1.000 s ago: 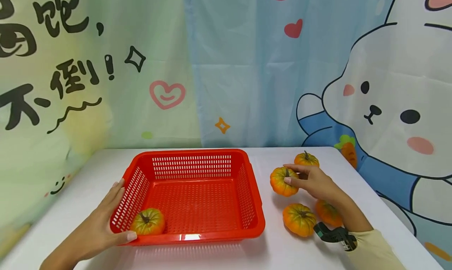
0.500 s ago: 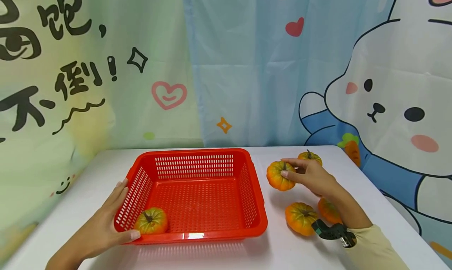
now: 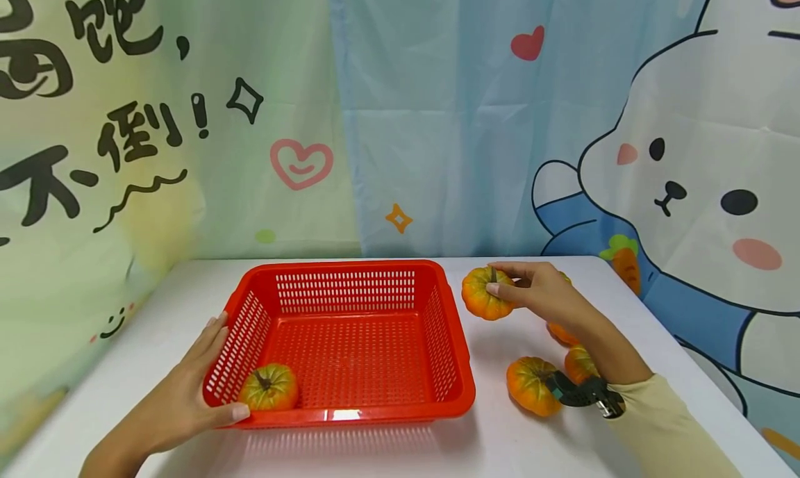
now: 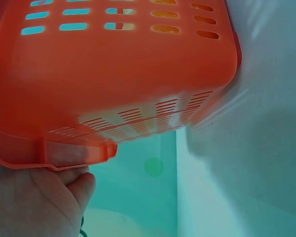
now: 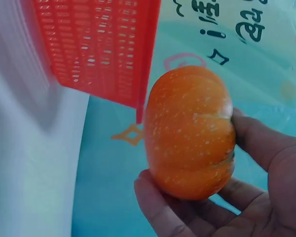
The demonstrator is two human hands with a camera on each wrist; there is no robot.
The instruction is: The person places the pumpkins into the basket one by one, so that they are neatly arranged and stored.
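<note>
In the head view my right hand [image 3: 546, 294] pinches a small orange-and-yellow pumpkin [image 3: 478, 297] by its top and side, lifted above the table just right of the red plastic basket [image 3: 453, 353]. The right wrist view shows this pumpkin [image 5: 190, 133] between thumb and fingers, its ribbed orange side towards the camera. At the basket's front left corner my left hand [image 3: 178, 405] holds the rim, thumb over the front edge and fingers along the left side. Its fingers are partly hidden behind the rim [image 4: 49, 165] in the left wrist view. Another pumpkin [image 3: 270, 389] sits inside that corner.
Right of the basket, several more pumpkins lie on the white table [image 3: 350, 457]: one pumpkin [image 3: 531, 388] in front, others partly hidden behind the right forearm. A black wrist mount [image 3: 587, 392] hangs close above them. A printed cloth [image 3: 406, 151] hangs behind the table.
My right hand has raised the pumpkin and carried it left, towards the basket's right rim. The left hand and the basket keep their places; the head view has shifted slightly.
</note>
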